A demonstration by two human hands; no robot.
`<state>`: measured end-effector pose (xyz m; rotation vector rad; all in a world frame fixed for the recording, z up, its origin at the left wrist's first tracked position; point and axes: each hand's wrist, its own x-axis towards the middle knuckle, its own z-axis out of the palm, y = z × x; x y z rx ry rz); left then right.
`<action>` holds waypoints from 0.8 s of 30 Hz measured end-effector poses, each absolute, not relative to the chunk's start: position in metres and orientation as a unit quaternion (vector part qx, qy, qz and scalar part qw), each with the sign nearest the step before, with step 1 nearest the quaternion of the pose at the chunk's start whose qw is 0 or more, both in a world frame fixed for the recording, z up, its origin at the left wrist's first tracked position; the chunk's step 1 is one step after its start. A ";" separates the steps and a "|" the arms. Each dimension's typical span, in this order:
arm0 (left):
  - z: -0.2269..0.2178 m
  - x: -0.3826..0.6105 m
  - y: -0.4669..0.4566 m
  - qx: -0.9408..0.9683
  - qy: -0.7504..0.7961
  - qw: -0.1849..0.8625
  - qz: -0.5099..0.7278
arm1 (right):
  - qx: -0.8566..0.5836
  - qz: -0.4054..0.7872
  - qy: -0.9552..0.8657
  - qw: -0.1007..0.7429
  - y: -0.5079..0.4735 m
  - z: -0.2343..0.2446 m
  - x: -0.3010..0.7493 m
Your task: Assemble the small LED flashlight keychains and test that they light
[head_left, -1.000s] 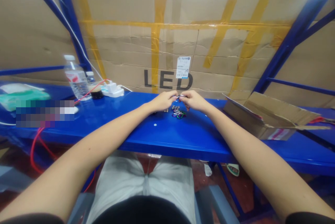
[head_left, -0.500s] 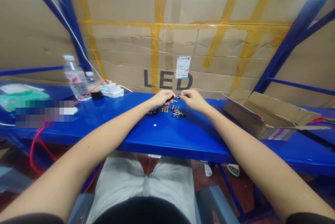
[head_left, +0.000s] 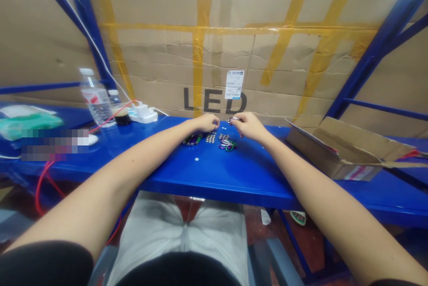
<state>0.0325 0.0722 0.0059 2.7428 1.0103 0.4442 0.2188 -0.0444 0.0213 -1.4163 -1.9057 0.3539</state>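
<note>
"What is held by the right hand (head_left: 249, 126)?"

"A small shiny metal piece (head_left: 230, 120) is pinched in its fingers, over the table's (head_left: 214, 172) far part."

"And by the left hand (head_left: 207, 122)?"

"Its fingers are curled near small metal parts (head_left: 210, 138); whether anything is grasped cannot be told."

Two hands (head_left: 207, 122) (head_left: 250, 126), two bottles (head_left: 96, 106) (head_left: 117, 109), one open box (head_left: 310, 153); many small metal pieces (head_left: 210, 137), too small to count surely.

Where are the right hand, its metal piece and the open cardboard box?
Right hand (head_left: 249, 125): head view, middle of the hand.
Metal piece (head_left: 235, 119): head view, exposed silvery part.
Open cardboard box (head_left: 312, 150): head view, outer wall.
</note>
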 end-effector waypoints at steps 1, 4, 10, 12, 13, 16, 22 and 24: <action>0.007 0.034 0.075 0.930 0.336 0.084 0.124 | -0.551 0.138 -0.740 0.360 -0.045 0.022 0.219; 0.010 0.040 0.084 0.942 0.319 0.068 0.079 | -0.553 0.139 -0.740 0.357 -0.046 0.022 0.218; 0.018 0.046 0.091 0.956 0.291 0.032 0.024 | -0.559 0.140 -0.737 0.353 -0.044 0.021 0.219; 0.021 0.045 0.089 0.956 0.292 0.031 0.011 | -0.559 0.138 -0.737 0.353 -0.044 0.021 0.219; 0.022 0.044 0.088 0.955 0.294 0.030 0.005 | -0.558 0.136 -0.738 0.353 -0.044 0.020 0.219; 0.022 0.040 0.087 0.950 0.310 0.025 -0.004 | -0.555 0.134 -0.740 0.354 -0.044 0.020 0.219; 0.017 0.033 0.094 0.949 0.313 0.019 0.004 | -0.558 0.136 -0.737 0.357 -0.043 0.020 0.220; 0.016 0.029 0.097 0.947 0.320 0.019 0.012 | -0.562 0.135 -0.735 0.354 -0.043 0.020 0.220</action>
